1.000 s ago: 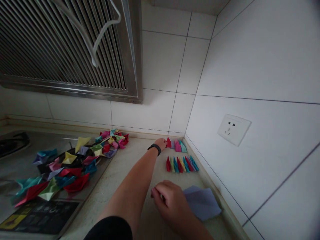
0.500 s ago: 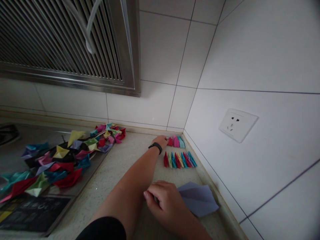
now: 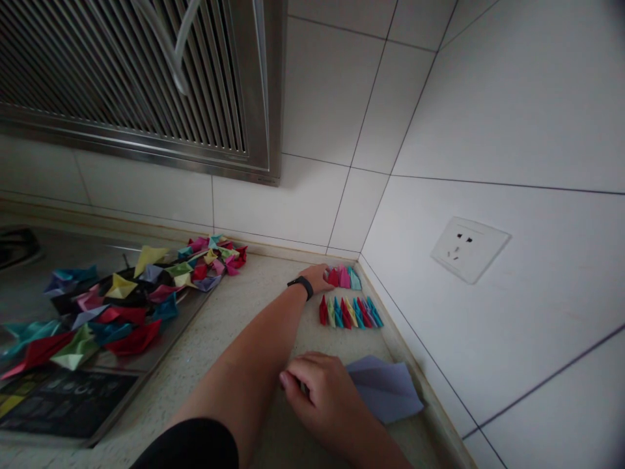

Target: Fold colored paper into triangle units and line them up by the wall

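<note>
My left hand (image 3: pixel 318 278), with a black band on its wrist, reaches to the back of the counter. Its fingers close around the left end of a short row, on a red folded paper (image 3: pixel 333 277). Beside that stand a pink folded paper (image 3: pixel 344 277) and a teal one (image 3: pixel 354 279). In front lies a longer row of folded papers (image 3: pixel 350 312) in red, green, blue, yellow and purple. My right hand (image 3: pixel 325 391) is curled near my left forearm, with nothing visible in it. Close to its right side lies a creased purple paper sheet (image 3: pixel 388 389).
Many colourful folded paper pieces (image 3: pixel 120 316) are heaped over the stove (image 3: pixel 110 426) on the left. A range hood (image 3: pixel 266 98) overhangs the back left. Tiled walls meet at the counter's right corner, with a power socket (image 3: pixel 469 249) on the right wall.
My left hand has moved slightly right and down, up against the red folded paper. My right hand stays nearly in place. The camera view has shifted a little.
</note>
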`<state>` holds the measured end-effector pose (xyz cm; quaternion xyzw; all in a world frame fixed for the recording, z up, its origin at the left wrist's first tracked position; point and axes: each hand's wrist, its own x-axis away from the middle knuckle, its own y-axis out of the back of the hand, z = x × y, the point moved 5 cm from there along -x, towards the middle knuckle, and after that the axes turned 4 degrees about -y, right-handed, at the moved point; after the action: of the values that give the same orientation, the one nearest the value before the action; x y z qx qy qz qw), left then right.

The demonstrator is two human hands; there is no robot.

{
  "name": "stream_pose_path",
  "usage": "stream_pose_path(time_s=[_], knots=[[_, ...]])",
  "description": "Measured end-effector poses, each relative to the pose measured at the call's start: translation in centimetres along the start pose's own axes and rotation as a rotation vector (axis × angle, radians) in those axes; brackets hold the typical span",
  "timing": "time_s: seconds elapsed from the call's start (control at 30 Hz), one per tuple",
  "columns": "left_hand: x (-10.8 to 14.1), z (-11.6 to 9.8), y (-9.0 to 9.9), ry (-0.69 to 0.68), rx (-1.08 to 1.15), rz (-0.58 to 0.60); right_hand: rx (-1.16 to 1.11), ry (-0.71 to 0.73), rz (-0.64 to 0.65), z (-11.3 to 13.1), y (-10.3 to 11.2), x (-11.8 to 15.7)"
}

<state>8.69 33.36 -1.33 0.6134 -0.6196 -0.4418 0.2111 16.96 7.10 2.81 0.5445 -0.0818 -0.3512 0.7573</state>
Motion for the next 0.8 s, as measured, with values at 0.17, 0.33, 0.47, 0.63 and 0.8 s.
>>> stream_pose_path(time_s=[0.17, 0.33, 0.47, 0.63, 0.8], knots=[[-0.22, -0.20, -0.34, -0.036, -0.035, 0.016, 0.034, 0.003, 0.002, -0.06, -0.08, 0.09], [-0.55, 0.02, -0.59, -0.016, -0.071, -0.014, 0.056, 0.005, -0.002, -0.06, -0.12, 0.12], [-0.62, 0.26, -0.63, 0.012, -0.102, -0.045, 0.073, 0.018, 0.007, -0.04, -0.17, 0.19], [-0.77, 0.08, -0.87, -0.007, -0.126, -0.042, 0.075, 0.024, 0.024, 0.01, -0.18, 0.24], [-0.86, 0.03, -0.97, -0.021, -0.131, -0.038, 0.079, 0.035, 0.033, 0.08, -0.07, 0.15]])
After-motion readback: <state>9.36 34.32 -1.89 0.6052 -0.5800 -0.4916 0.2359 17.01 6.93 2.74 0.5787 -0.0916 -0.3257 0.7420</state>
